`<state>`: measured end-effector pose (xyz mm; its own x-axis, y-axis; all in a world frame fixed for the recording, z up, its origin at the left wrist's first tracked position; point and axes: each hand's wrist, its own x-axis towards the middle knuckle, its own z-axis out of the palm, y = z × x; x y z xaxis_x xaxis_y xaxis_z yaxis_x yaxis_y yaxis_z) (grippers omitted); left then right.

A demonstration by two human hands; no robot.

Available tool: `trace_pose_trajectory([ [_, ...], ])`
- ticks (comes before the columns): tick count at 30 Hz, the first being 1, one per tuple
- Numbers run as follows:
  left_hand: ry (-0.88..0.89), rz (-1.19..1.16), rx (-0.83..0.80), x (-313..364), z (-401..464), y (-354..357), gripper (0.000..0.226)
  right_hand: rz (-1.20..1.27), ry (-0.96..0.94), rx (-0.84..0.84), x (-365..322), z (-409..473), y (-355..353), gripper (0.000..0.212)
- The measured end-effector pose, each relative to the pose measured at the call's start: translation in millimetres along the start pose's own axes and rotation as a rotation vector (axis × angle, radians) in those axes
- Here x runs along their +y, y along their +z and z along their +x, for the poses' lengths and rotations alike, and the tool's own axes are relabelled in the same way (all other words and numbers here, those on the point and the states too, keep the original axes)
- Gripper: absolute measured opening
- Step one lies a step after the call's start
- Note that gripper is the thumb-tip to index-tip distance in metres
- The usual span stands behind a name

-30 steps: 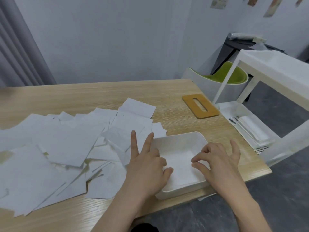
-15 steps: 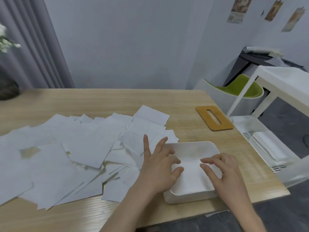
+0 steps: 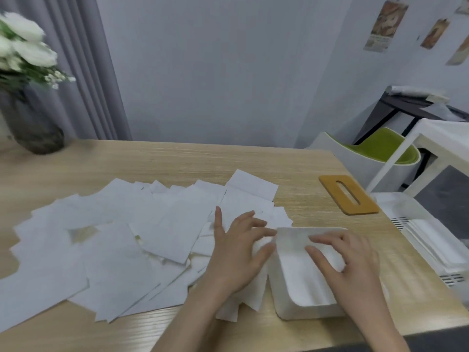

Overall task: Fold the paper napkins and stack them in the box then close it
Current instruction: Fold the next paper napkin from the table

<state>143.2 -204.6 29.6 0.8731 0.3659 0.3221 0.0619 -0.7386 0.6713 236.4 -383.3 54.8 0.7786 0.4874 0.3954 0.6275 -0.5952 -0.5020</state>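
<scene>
On the light wooden counter (image 3: 177,158), loose white paper napkins (image 3: 106,240) are lying scattered; left hand (image 3: 236,252) fingers are spreading over them, right hand (image 3: 352,265) fingers are spreading inside the white rectangular plastic box (image 3: 291,301).

A light wooden table (image 3: 177,158) carries scattered white paper napkins (image 3: 106,240) left of the hands, a white box (image 3: 286,298) under them, a wooden slotted lid (image 3: 330,189) and a dark vase (image 3: 33,128) beyond
</scene>
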Motion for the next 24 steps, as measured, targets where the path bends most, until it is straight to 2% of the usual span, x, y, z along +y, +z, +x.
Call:
trace_pose_trajectory([
  [3,-0.117,-0.143,0.114,-19.2,-1.9,-31.0,0.02,0.048,-0.042,-0.09,-32.6,13.0,21.2,0.018],
  [6,-0.21,-0.153,0.173,-39.1,-4.7,-60.7,0.025,0.17,-0.052,-0.189,-61.9,23.3,48.0,0.03],
  [10,-0.309,-0.181,0.199,-61.5,-9.8,-87.1,0.024,0.294,0.058,-0.315,-92.1,36.0,91.7,0.044],
  [17,-0.367,-0.182,0.152,-82.2,-16.1,-98.8,0.026,0.11,0.469,-0.46,-92.4,46.5,140.8,0.081],
  [21,-0.383,-0.02,0.077,-95.8,-13.7,-95.4,0.03,0.104,0.549,-0.414,-91.1,42.4,151.4,0.091],
  [24,-0.409,0.073,-0.034,-106.0,-15.8,-89.7,0.038,0.124,0.538,-0.352,-90.4,43.6,154.6,0.085],
])
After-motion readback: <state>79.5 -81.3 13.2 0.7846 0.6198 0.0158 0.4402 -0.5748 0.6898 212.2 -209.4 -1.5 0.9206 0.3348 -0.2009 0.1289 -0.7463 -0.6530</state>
